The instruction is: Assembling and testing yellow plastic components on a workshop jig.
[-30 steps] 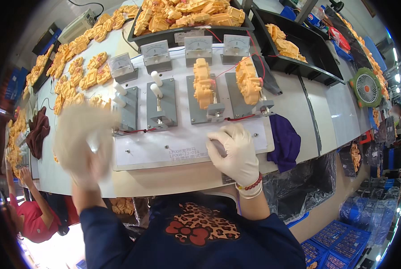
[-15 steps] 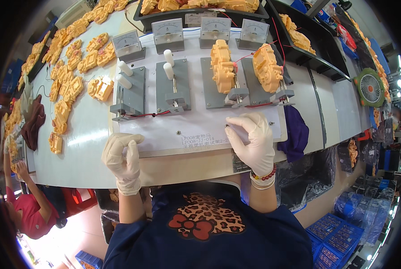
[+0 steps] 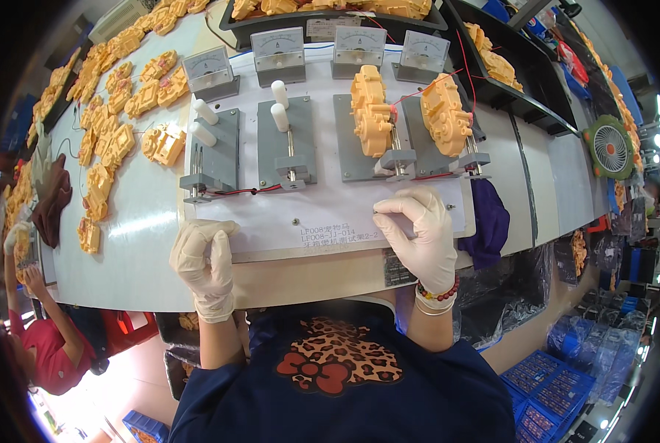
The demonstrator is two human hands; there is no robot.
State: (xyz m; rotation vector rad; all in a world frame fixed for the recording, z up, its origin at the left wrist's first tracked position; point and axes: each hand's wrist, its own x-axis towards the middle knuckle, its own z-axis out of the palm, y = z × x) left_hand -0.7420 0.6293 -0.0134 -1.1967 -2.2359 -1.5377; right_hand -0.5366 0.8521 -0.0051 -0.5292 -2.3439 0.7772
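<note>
My left hand (image 3: pixel 204 266), in a white glove, rests by the near left corner of a white test board (image 3: pixel 256 221). Its fingers are curled in, with nothing visible in them. Also gloved, my right hand (image 3: pixel 423 236) lies over the board's near right part, thumb and forefinger bent close together by a small screw head, nothing visible between them. Beyond it, a yellow plastic gearbox (image 3: pixel 372 111) and a second yellow gearbox (image 3: pixel 446 114) sit on two grey fixtures. To the left, one grey fixture (image 3: pixel 223 159) and another grey fixture (image 3: pixel 287 148) carry only white pegs and metal clamps.
Behind the fixtures stand several analogue meters (image 3: pixel 278 55). Loose yellow gearboxes (image 3: pixel 108 140) cover the table's left. Black bins (image 3: pixel 518 81) stand at the back and right. A purple cloth (image 3: pixel 485 221) lies beside the board, a green fan (image 3: pixel 610 145) farther right. A person (image 3: pixel 57 343) works far left.
Both hands keep nearly the same places and shape. The view has shifted slightly, and my right forefinger now hides most of the screw head beside it.
</note>
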